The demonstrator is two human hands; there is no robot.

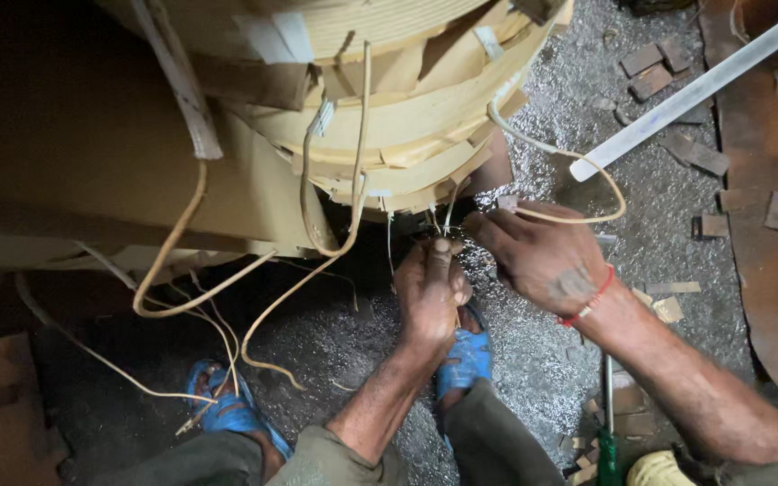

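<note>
A large coil (389, 99) wrapped in tan paper and tape fills the top of the head view. Thin cream-sleeved wires (353, 171) hang from it. My left hand (431, 288) is clenched around a thin wire end just under the coil's lower edge. My right hand (542, 256), with a red thread on its wrist, pinches another thin wire beside it, fingertips almost touching the left thumb. A looped cream wire (587, 216) runs over the right hand's fingers. What the fingertips do at the wire ends is dark and unclear.
The floor (533, 360) is covered in silvery filings and small brown insulation scraps (650, 72). A pale flat bar (695, 90) lies at top right. A green-handled screwdriver (607, 450) sits by my right forearm. Blue sandals (465, 355) are on my feet. Rusty metal (776, 225) borders the right.
</note>
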